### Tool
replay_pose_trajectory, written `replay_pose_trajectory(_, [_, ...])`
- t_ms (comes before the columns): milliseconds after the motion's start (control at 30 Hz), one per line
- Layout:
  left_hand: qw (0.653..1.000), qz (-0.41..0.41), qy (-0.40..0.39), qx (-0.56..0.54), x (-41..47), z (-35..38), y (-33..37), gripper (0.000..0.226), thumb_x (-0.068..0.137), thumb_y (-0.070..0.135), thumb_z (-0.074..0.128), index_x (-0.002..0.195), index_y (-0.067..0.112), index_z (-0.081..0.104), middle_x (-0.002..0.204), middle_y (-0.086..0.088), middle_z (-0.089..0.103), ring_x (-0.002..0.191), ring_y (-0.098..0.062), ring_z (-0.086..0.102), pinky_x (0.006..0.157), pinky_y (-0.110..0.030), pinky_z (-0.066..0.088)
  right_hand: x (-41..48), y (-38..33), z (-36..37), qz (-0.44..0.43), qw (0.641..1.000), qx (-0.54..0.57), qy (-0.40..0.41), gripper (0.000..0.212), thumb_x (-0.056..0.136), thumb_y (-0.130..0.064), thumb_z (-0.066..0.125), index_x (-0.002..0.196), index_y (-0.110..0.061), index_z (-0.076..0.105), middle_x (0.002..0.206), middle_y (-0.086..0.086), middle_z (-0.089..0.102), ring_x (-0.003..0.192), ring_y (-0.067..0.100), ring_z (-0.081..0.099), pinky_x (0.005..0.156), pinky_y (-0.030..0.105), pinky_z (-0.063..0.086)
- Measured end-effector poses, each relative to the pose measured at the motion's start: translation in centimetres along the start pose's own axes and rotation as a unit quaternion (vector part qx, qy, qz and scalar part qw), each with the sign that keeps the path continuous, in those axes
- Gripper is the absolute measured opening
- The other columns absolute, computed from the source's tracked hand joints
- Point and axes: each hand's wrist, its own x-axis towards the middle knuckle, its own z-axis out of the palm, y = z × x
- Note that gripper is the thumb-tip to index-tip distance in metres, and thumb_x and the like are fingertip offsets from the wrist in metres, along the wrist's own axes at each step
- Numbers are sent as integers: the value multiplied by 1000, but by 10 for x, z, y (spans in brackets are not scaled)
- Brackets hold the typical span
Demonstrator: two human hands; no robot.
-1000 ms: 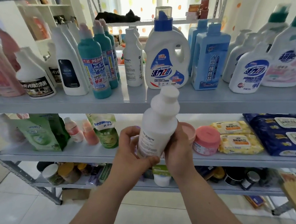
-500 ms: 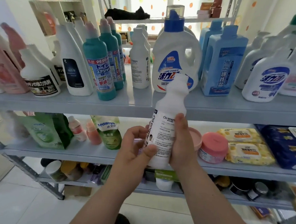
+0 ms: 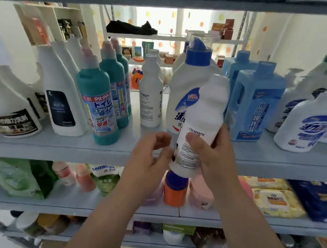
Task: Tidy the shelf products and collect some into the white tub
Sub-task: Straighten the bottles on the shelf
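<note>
White plastic bottle marked "Oil enemy" is hanging tilted in front of the upper shelf, overlapping the blue-capped detergent jug. The right hand is grasping its lower body, thumb lying across the label. The left hand is hovering just beside its base, fingers loosely curled, grasping nothing

So the right hand grips the white Oil enemy bottle around its lower half, tilted a bit to the right, right in front of the big white detergent jug on the shelf. The left hand sits just beside the bottle's base, fingers loosely curled, holding nothing. A matching white bottle stands left of the jug.
</note>
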Motion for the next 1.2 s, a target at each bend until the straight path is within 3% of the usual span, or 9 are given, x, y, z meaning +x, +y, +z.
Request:
replay_pose_trajectory(100, [987, 41, 74, 135, 41, -7, -3, 50, 96, 20, 62, 140, 25, 40, 143, 4, 42, 121, -5, 48, 101, -21, 42, 17, -6, -6, -37, 996, -81, 31, 67, 70, -38, 88, 118, -63, 49, 114, -32, 66, 105, -7, 65, 78, 14, 53])
replay_pose_trajectory(233, [982, -27, 118, 144, 100, -11, -9, 85, 89, 18, 71, 155, 20, 17, 156, -7, 25, 140, -24, 38, 115, -39, 36, 38, -2, -5, -56, 988, -129, 60, 70, 76, -27, 86, 124, -55, 44, 104, -47, 58, 99, -21, 57, 70, -2, 45])
replay_pose_trajectory(367, [984, -86, 104, 117, 140, -6, -20, 107, 82, 16, 76, 157, 33, 2, 157, -3, 22, 141, -28, 37, 115, -47, 37, 50, 5, -3, -66, 984, -143, 84, 72, 75, -32, 86, 129, -54, 44, 114, -38, 60, 107, -15, 58, 80, 8, 49])
replay_pose_trajectory(467, [985, -104, 73, 116, 149, -3, -28, 107, 86, 22, 72, 157, 34, -7, 155, -6, 28, 135, -29, 44, 108, -48, 40, 54, 10, -2, -74, 982, -144, 97, 73, 73, -34, 88, 130, -52, 45, 120, -29, 62, 113, -6, 60, 92, 23, 51])
replay_pose_trajectory(567, [983, -119, 64, 127, 149, -1, -31, 105, 90, 28, 70, 154, 36, -13, 155, -8, 33, 133, -32, 47, 108, -50, 41, 54, 14, -2, -87, 979, -149, 110, 73, 72, -30, 90, 127, -51, 47, 118, -27, 64, 113, -3, 61, 93, 24, 52])
replay_pose_trajectory(833, [990, -86, 84, 77, 140, -3, -30, 103, 86, 19, 75, 156, 33, 1, 152, -3, 37, 133, -26, 46, 108, -45, 41, 52, 14, 4, -138, 971, -168, 97, 70, 76, -17, 89, 120, -50, 45, 107, -49, 54, 107, -18, 54, 84, 1, 43])
replay_pose_trajectory(933, [992, -63, 96, 53, 120, -7, -23, 99, 83, 12, 79, 154, 31, 12, 148, 2, 41, 129, -18, 46, 111, -41, 40, 51, 15, 4, -144, 971, -166, 89, 74, 77, -23, 89, 128, -50, 44, 115, -41, 57, 113, -11, 55, 90, 6, 45])
replay_pose_trajectory(1033, [992, -14, 118, 47, 95, -14, -15, 99, 81, 11, 81, 154, 30, 17, 148, 10, 40, 130, -10, 43, 110, -32, 37, 51, 19, 1, -132, 965, -211, 78, 83, 74, -43, 88, 143, -45, 41, 125, -30, 55, 121, -1, 53, 102, 26, 49])
replay_pose_trajectory(1200, [990, 39, 132, 5, 41, -27, 5, 95, 80, 14, 82, 149, 41, 23, 140, 22, 46, 122, 7, 48, 100, -12, 39, 28, 22, -7, -70, 956, -270, 88, 103, 72, -60, 81, 155, -38, 25, 142, -13, 41, 129, 2, 43, 109, 31, 44])
